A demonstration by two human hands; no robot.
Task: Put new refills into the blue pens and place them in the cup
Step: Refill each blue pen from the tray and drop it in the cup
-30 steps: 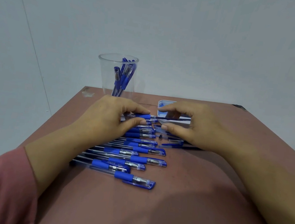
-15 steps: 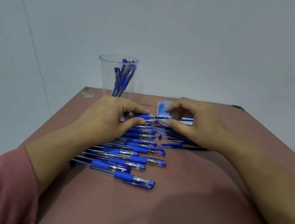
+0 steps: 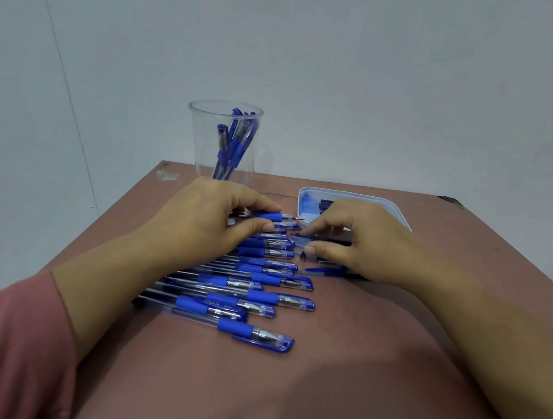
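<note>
Left hand (image 3: pixel 204 222) pinches an uncapped clear pen with blue grip (image 3: pixel 269 215) between thumb and forefinger, tip poking past them. Right hand (image 3: pixel 361 243) curls downward; whether it grips anything, can't tell. Clear plastic cup (image 3: pixel 222 141) stands just beyond the left knuckles.

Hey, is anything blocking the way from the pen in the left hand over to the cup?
Nothing visible does. The left hand grips the pen just in front of the cup, with only bare table showing between them. The pens already inside leave room at its mouth.
</note>
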